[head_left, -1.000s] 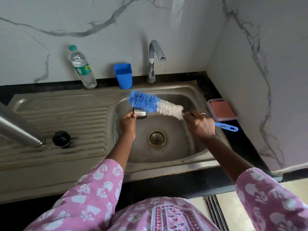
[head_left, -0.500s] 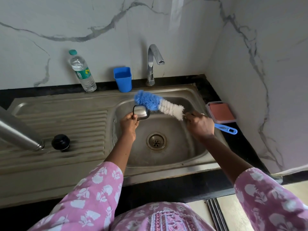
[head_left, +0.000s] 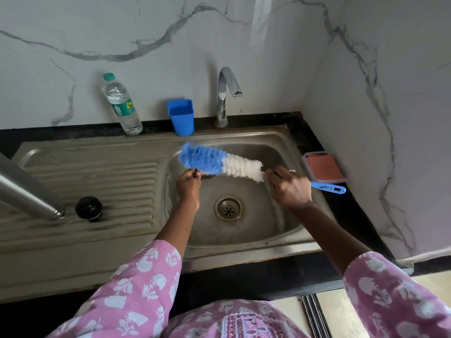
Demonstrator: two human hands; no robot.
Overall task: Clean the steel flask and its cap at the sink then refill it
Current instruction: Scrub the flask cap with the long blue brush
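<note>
- One steel flask (head_left: 29, 191) enters from the left edge, partly cut off, with its near end on the ribbed drainboard of the sink (head_left: 97, 240).
- One black round stopper (head_left: 88, 208) sits on the drainboard just beside the flask's end.
- One clear water bottle (head_left: 121, 104) with a teal lid and one blue cup (head_left: 181, 117) stand upright at the back wall, apart from each other.
- The left hand (head_left: 188, 184) is over the basin, its fingers curled round a small steel cap (head_left: 211, 176) that is mostly hidden under the bristles.
- One bottle brush (head_left: 219, 163), blue at the tip and white behind, lies across the cap.
- One tap (head_left: 225, 93) stands behind the basin, and one drain (head_left: 229, 208) is below the hands.
- The right hand (head_left: 289, 186) is closed tight around the brush's blue handle.
- One clear box (head_left: 323, 167) with a pink block inside sits on the counter at the right.
</note>
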